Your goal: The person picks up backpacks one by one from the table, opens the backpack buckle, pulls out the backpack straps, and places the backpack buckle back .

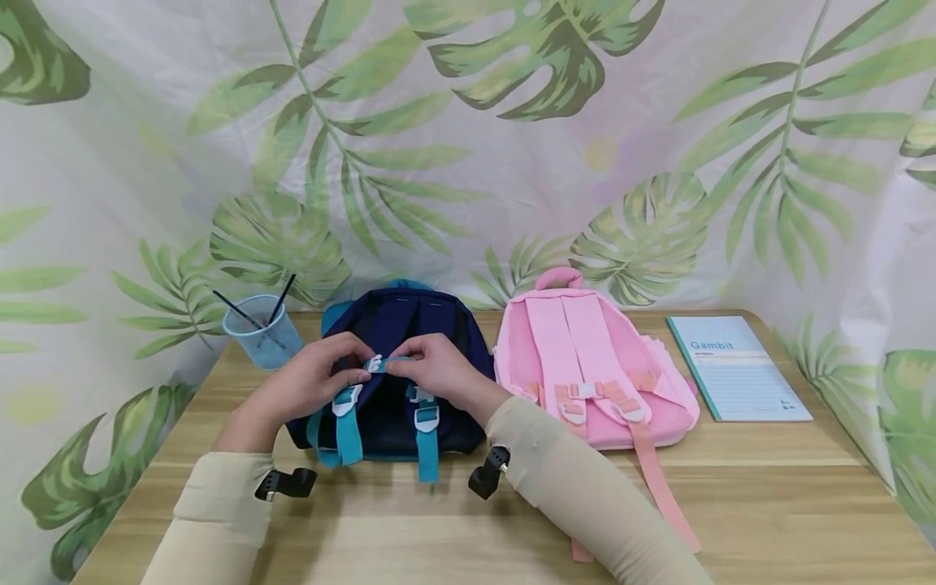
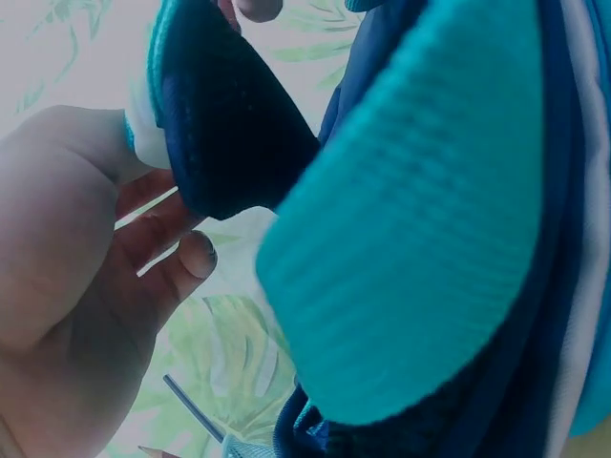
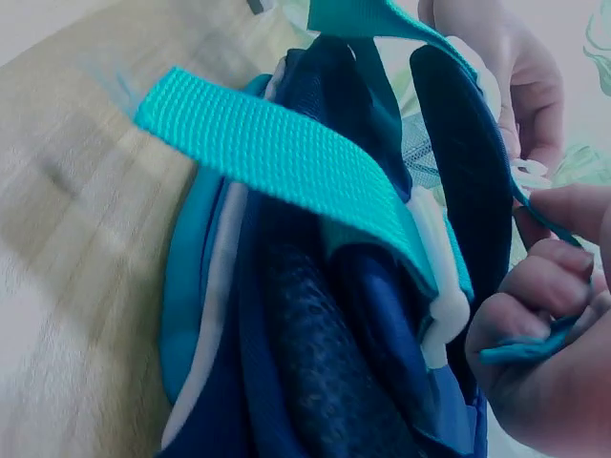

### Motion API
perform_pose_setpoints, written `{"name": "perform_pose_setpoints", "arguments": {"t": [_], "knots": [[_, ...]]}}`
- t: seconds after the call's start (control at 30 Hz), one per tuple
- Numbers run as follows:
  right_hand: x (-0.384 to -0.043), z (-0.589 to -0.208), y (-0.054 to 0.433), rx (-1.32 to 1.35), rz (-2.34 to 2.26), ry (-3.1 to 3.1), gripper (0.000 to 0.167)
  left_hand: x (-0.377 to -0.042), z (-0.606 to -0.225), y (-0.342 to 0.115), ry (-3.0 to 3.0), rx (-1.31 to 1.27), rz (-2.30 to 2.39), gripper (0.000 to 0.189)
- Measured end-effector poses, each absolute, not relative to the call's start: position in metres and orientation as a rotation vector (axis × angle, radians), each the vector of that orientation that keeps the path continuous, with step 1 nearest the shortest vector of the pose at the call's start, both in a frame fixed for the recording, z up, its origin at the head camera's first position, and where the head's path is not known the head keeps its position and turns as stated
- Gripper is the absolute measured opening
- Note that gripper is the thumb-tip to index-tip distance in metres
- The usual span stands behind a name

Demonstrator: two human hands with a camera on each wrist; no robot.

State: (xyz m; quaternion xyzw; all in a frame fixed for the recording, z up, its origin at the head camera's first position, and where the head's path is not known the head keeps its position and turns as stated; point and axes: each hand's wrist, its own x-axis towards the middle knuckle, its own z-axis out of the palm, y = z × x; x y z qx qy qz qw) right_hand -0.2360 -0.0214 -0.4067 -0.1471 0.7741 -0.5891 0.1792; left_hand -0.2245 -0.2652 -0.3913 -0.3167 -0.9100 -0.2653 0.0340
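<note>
A navy backpack (image 1: 383, 313) lies on the table, its shoulder straps facing up. Over it, my left hand (image 1: 314, 378) pinches a small white buckle (image 1: 375, 364) between thumb and fingers. My right hand (image 1: 442, 370) pinches the thin teal strap (image 1: 399, 358) running from that buckle's right side. More of this strap passes through the curled right fingers (image 3: 535, 286) in the right wrist view. Wide teal webbing (image 2: 420, 219) hangs close to the left wrist camera, covering part of the pack. White strap adjusters (image 1: 426, 418) sit on the lower shoulder straps.
To the right lies a pink backpack (image 1: 526, 325) with straps up, one coral strap (image 1: 661, 487) trailing toward the front. A notebook (image 1: 746, 370) lies beyond it. At the back left stands a blue mesh cup (image 1: 266, 345) holding dark sticks. A leaf-print cloth (image 1: 512, 162) hangs behind.
</note>
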Motion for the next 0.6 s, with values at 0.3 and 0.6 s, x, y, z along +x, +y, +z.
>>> {"name": "perform_pose_setpoints", "arguments": {"t": [0.3,0.6], "knots": [[-0.238,-0.404,-0.026,-0.292,-1.821,1.928,0.012,-0.224,-0.395,-0.263,-2.761,-0.956,-0.811,0.02],[-0.236,-0.402,-0.035,-0.268,-1.823,1.914,0.012,-0.221,-0.395,-0.259,-2.759,-0.918,-0.866,0.017]]}}
